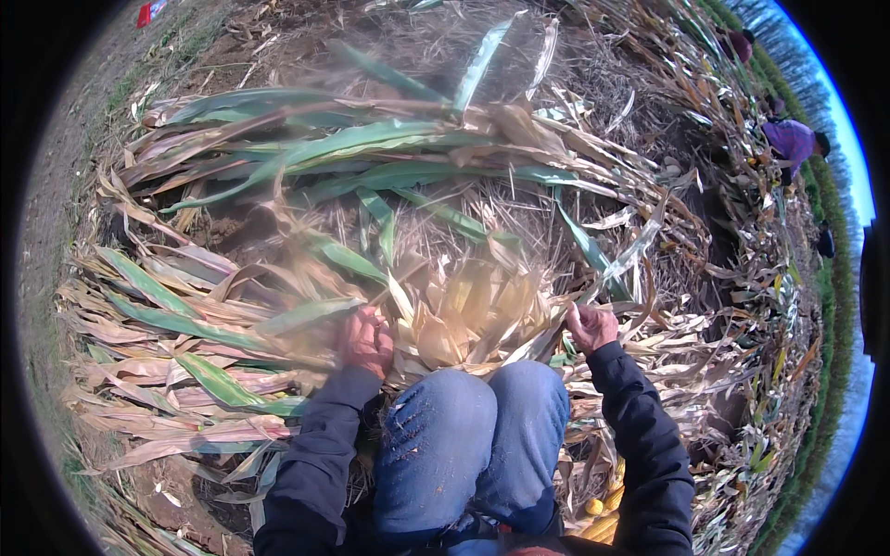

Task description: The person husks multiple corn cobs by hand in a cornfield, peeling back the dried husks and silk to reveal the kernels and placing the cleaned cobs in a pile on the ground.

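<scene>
My left hand (368, 340) is closed around what looks like a dry corn stalk (400, 283), with blurred leaves spreading to its left. My right hand (591, 326) is curled beside the right edge of a tuft of pale dry corn husks (462, 313); whether its fingers pinch a husk strip is hidden. The husks stand fanned out just beyond my knees (480, 410), between both hands. No cob shows clearly among them.
Cut corn stalks with green and tan leaves (389, 149) lie across the ground ahead, and more leaves (181, 347) lie left. Yellow corn cobs (605, 518) rest beside my right leg. A person in purple (793, 142) bends at far right. A red object (144, 14) lies far left.
</scene>
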### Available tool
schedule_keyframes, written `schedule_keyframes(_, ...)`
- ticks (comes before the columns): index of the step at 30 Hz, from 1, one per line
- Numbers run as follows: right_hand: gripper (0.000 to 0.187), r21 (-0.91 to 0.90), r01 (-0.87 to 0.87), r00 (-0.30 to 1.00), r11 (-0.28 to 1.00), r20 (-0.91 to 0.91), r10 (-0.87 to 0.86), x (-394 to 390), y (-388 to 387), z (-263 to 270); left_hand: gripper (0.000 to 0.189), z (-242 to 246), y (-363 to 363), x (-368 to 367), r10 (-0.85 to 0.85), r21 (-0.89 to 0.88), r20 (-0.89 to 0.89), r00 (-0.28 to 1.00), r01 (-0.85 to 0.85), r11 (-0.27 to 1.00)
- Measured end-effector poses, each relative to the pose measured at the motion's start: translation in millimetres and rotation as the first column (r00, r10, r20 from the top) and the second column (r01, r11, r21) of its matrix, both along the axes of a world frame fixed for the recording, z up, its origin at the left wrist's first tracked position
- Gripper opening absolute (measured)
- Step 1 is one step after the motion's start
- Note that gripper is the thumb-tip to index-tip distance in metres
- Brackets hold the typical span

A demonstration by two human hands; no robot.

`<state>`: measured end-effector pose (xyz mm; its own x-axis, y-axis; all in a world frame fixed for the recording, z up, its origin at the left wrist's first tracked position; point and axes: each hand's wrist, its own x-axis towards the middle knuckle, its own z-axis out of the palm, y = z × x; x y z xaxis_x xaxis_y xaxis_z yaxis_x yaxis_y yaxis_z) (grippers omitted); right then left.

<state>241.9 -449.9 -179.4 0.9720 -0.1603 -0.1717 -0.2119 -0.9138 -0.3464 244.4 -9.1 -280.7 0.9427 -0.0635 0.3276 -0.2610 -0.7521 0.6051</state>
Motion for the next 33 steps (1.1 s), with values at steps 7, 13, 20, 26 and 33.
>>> schedule_keyframes(7,0.029,0.12,-0.077,0.944,0.99,0.328,0.034,148,16,3,0.023,-24,1,1,0.006,0.1,0.009,1.0,-0.007,0.995)
schedule_keyframes(13,0.039,0.019,-0.103,0.886,0.994,0.457,0.084,249,32,-22,0.018,-30,-1,5,0.024,0.13,0.018,1.0,-0.027,0.991)
schedule_keyframes(20,0.063,0.005,-0.068,0.887,0.998,0.458,0.058,315,27,-52,0.012,-27,-6,13,0.039,0.121,0.022,0.999,-0.041,0.992)
schedule_keyframes(26,0.074,-0.072,0.012,0.92,0.997,0.391,0.017,343,6,-91,0.013,-25,-6,13,0.036,0.14,-0.039,0.999,-0.031,0.99)
schedule_keyframes(33,0.06,0.067,0.027,0.951,0.997,0.305,-0.047,336,-4,-110,0.014,-35,-3,13,-0.001,0.09,0.062,0.998,-0.004,0.996)
